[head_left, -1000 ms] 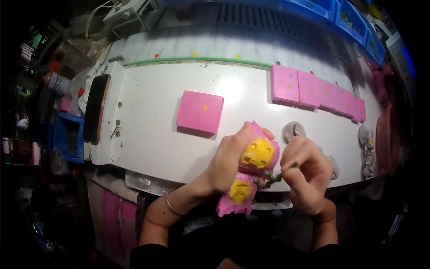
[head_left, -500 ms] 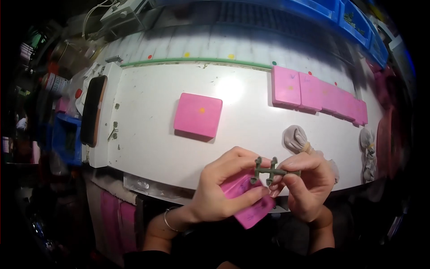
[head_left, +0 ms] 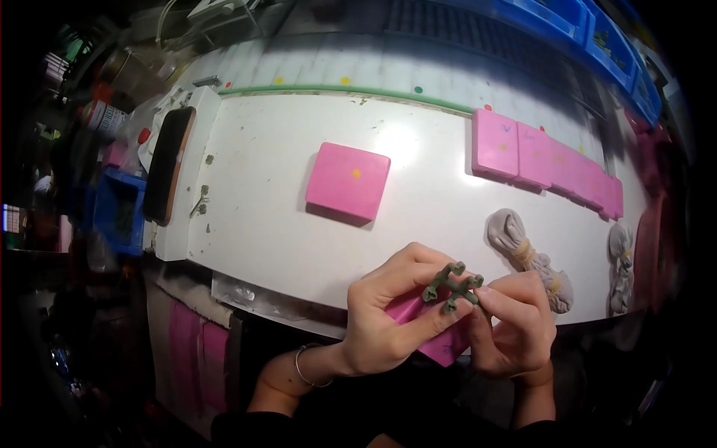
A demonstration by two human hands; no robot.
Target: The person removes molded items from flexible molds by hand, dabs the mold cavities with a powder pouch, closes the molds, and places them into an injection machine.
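My left hand is closed around a pink block near the front edge of the table, its fingers and thumb covering much of it. Just above that block is a dark green branched piece with several small knobbed ends. My right hand pinches the piece's near end between thumb and fingers. The left thumb lies close against the piece; whether it presses on it I cannot tell. A second pink block with a yellow dot lies flat on the white table beyond my hands.
A row of pink blocks stands at the back right. Tied grey cloth bundles lie right of my hands. On the left are a phone and a blue bin. Blue trays line the back right; green scraps dot the table.
The green piece has tilted, its knobbed ends now pointing more upward, and my hands are closer together. The whole view has shifted slightly; the block on the table appears unmoved.
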